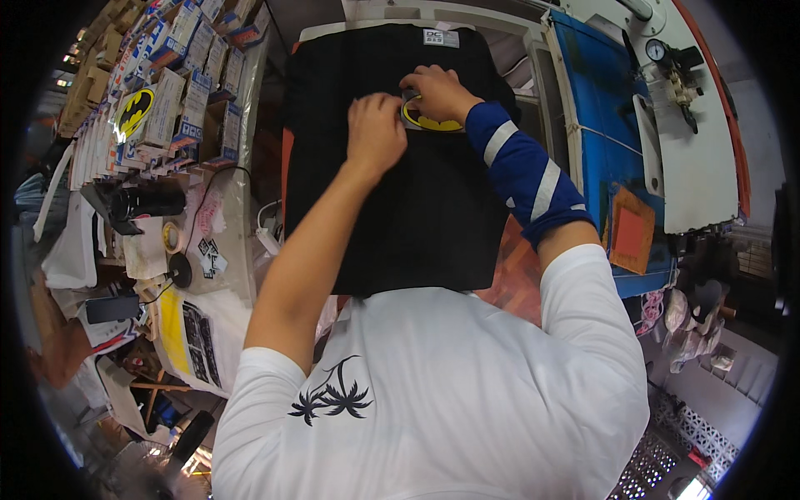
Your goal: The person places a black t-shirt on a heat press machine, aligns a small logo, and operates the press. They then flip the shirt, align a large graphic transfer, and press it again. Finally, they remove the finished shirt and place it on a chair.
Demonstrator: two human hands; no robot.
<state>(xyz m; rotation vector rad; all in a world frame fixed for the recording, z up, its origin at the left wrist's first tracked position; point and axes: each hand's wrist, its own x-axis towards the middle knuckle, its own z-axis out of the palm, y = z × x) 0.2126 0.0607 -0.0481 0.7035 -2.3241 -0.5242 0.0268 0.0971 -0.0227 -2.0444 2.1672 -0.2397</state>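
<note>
On the upper part of the spread black cloth [412, 221] lies a yellow-and-black oval emblem [438, 126]. The right hand [439, 93] bends its fingers over it; the left hand [374, 133], fingers curled, is just beside. Whether either grips anything, I cannot tell.

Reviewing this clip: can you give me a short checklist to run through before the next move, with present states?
1. Black fabric spread mostly flat: ok.
2. Right hand at the yellow-and-black oval emblem: ok.
3. Left hand beside the emblem, on its left: ok.
4. Emblem fully visible: not ok, the right hand covers part.
5. White label clear of both hands: ok.
6. Emblem fixed to the fabric: cannot tell.
</note>
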